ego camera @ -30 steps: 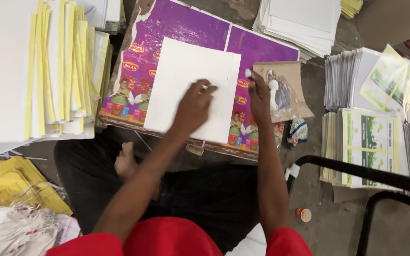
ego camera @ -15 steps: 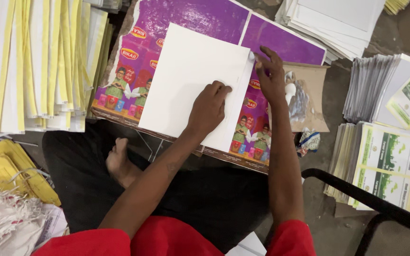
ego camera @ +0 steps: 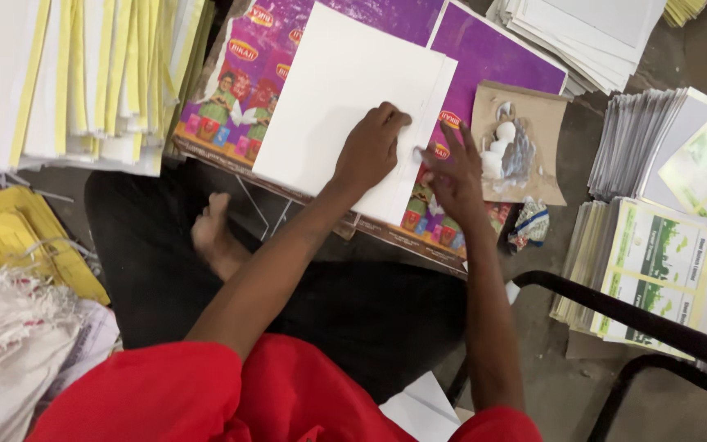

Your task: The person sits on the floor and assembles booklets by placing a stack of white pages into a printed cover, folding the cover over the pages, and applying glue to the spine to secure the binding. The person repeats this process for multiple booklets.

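A stack of white sheets (ego camera: 329,98) lies on a purple printed board (ego camera: 484,57) across my lap. My left hand (ego camera: 370,149) presses down on the sheets near their right edge, with the fingers curled onto the top sheet. My right hand (ego camera: 450,176) rests just beside that right edge, its fingers spread and the fingertips touching the paper and the board. The top sheet sits slightly offset from the one beneath along the right side.
A brown card (ego camera: 521,143) with white lumps and a plastic scrap lies right of the board. There are white and yellow paper stacks (ego camera: 83,74) at left, green printed leaflet piles (ego camera: 656,262) at right, a black metal frame (ego camera: 640,319) at lower right, and yellow bags (ego camera: 18,237) at left.
My right hand has slid from the sheet's upper right corner down its right edge. My left hand stays pressed on the sheets, a little nearer that edge.
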